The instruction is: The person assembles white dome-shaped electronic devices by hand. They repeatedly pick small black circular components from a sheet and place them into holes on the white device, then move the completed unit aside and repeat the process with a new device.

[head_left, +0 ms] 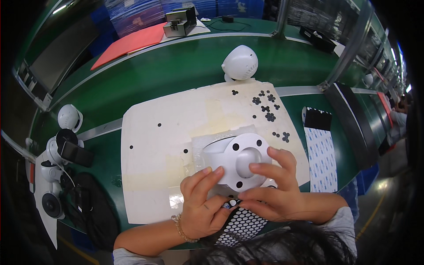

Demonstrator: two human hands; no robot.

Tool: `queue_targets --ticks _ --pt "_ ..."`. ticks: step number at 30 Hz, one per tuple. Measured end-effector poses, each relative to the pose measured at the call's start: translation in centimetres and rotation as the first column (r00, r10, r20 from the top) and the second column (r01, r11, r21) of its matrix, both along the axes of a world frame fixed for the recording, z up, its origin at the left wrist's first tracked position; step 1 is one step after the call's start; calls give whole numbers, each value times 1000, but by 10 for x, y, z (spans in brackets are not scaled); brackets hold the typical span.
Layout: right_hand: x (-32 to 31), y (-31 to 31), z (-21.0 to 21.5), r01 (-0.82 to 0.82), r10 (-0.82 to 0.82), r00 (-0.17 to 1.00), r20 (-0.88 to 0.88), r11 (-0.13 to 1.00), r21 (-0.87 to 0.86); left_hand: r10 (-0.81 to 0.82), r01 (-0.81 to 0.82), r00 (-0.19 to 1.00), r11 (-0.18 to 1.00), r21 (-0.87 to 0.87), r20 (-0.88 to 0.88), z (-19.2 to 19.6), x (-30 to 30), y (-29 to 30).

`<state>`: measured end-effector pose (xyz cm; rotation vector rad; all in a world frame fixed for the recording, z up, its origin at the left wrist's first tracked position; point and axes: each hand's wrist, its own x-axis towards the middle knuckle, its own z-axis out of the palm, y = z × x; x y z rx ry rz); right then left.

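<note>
Dark hair [274, 249] hung nearest; left hand [198, 210] pinched the dotted sheet [243, 224], right hand [282, 194] fingertips met its edge, grip unclear. Just ahead, between both hands' fingers, lay the white camera [247, 162], base up.

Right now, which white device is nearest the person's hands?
The white device whose base, marked with black dots, faces the camera; the others sit farther off, at left or past the board.
</note>
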<state>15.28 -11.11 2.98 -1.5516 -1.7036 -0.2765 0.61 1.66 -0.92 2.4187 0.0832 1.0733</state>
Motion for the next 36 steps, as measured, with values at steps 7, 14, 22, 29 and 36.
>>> queue_targets --ticks 7,14,22,29,36 --pt "-7 -3 -30 -10 -98 929 356 957 290 -15 15 1000 1000 2 2 -4 0 2" --pt "-6 -5 -6 86 -89 995 44 994 72 -18 18 1000 999 26 5 -4 0 2" --pt "-3 -2 -23 -67 7 978 209 957 281 -43 43 999 999 14 0 -6 -2 4" --pt "23 -14 -3 30 -67 958 -279 991 -133 -27 27 1000 999 24 2 -6 0 2" --pt "26 -13 -7 -5 -45 948 -315 988 -154 -13 14 1000 999 42 -8 -8 0 1"
